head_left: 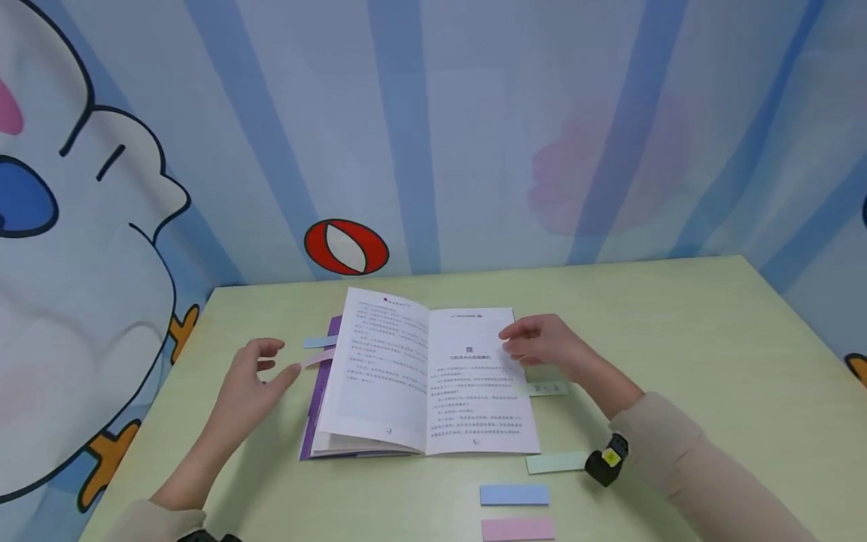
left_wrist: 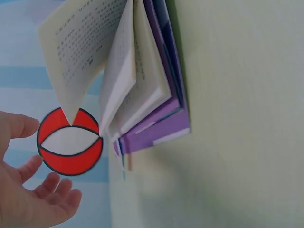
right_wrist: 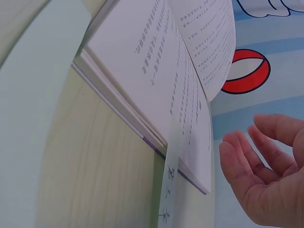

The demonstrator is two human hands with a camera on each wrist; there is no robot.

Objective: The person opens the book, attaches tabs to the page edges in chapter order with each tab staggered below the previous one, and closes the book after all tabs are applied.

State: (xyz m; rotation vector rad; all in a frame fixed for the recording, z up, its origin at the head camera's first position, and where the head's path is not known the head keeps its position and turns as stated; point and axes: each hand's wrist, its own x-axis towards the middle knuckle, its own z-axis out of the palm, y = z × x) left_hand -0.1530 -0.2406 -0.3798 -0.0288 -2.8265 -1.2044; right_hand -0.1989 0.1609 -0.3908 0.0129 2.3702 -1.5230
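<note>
An open book [head_left: 474,406] with a purple cover lies on the table, its left leaves [head_left: 379,399] lifted at a slant. A light green paper strip [right_wrist: 169,185] with handwriting sticks out past the right page's edge. Blue [head_left: 320,342] and pink [head_left: 318,359] strips project from the left side. My left hand [head_left: 250,384] hovers left of the book, thumb and fingers apart, holding nothing. Over the right page's outer edge is my right hand [head_left: 545,342], fingers loosely bent around empty space; the right wrist view shows no page between them.
In front of the book lie a pale green strip [head_left: 555,463], a blue strip [head_left: 515,494] and a pink strip [head_left: 518,529]. The pale yellow-green table [head_left: 711,361] meets a cartoon-printed backdrop [head_left: 467,150] behind the book.
</note>
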